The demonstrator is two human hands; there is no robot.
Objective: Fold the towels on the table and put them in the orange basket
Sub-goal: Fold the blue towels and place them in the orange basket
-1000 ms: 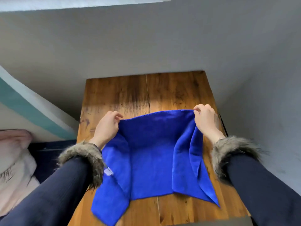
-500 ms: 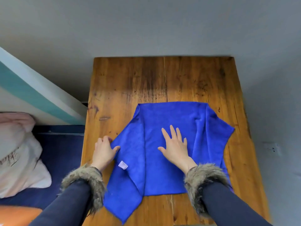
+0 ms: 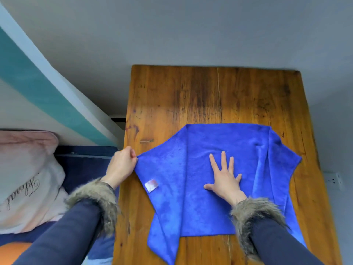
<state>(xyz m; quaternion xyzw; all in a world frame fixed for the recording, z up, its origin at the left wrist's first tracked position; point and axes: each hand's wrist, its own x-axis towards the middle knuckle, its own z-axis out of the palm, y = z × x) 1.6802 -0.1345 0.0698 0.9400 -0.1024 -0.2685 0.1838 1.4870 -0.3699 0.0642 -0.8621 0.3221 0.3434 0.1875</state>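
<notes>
Roughly centred in the lower right of the frame, the blue towel (image 3: 200, 197) lies partly folded on the wooden table (image 3: 191, 96), its long axis running from the far edge toward the bottom of the frame, with loose flaps sticking out left and right and a white label (image 3: 151, 185) near its left side. At the towel's left corner, right at the table's left edge, the left hand (image 3: 122, 166) pinches the cloth, while the right hand (image 3: 225, 178) rests flat, fingers spread, on the towel's middle, well apart from the other. Bare wood stretches beyond the towel toward the upper part of the frame, narrow strips run along both sides, and a sliver of orange (image 3: 9, 253) shows at the lower left.
</notes>
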